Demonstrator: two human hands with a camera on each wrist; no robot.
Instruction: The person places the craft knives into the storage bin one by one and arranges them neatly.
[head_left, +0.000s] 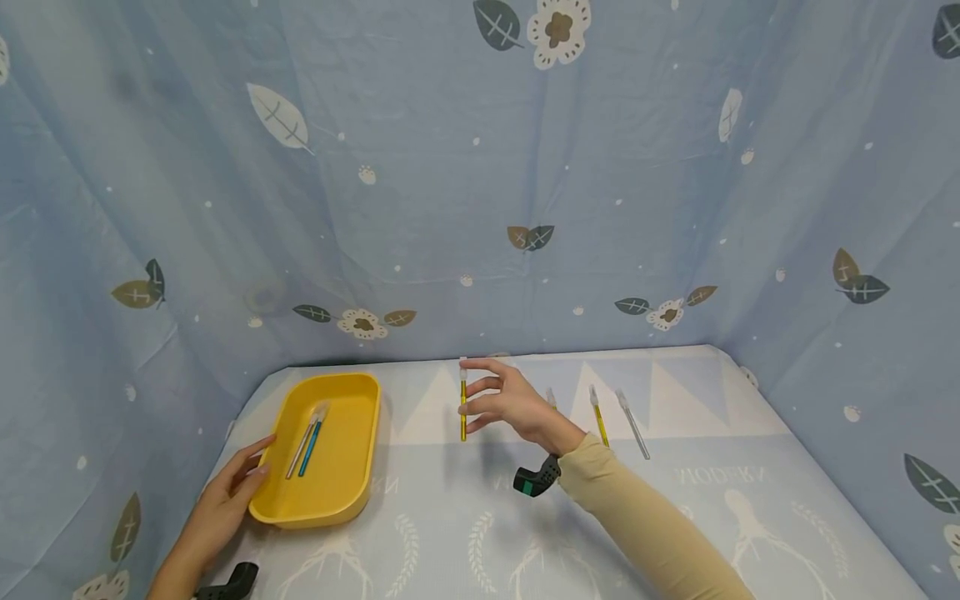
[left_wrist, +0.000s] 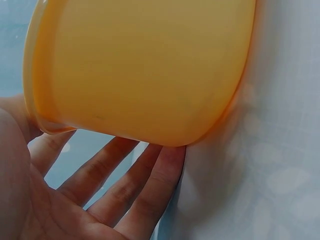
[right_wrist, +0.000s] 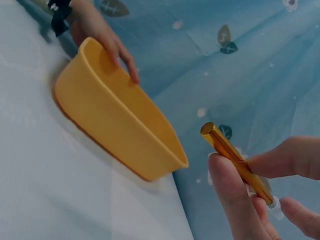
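My right hand (head_left: pixel 517 407) pinches a gold craft knife (head_left: pixel 463 412) between thumb and fingers, above the table. In the right wrist view, the knife's shiny handle (right_wrist: pixel 232 155) has a knurled band and a clear cap at the lower end. At the left, my left hand (head_left: pixel 225 492) grips the side of a yellow tray (head_left: pixel 341 487), its thumb at the rim and its fingers against the outer wall. Inside the tray lie a silver craft knife (head_left: pixel 301 448) and a blue one (head_left: pixel 311 448), side by side.
Right of my right hand, another gold knife (head_left: pixel 599 419) and a silver one (head_left: pixel 635 427) lie on the patterned table (head_left: pixel 435 533). A further capped knife (head_left: pixel 551 398) is partly hidden behind the wrist. Blue patterned curtain (head_left: pixel 450 167) hangs around the table.
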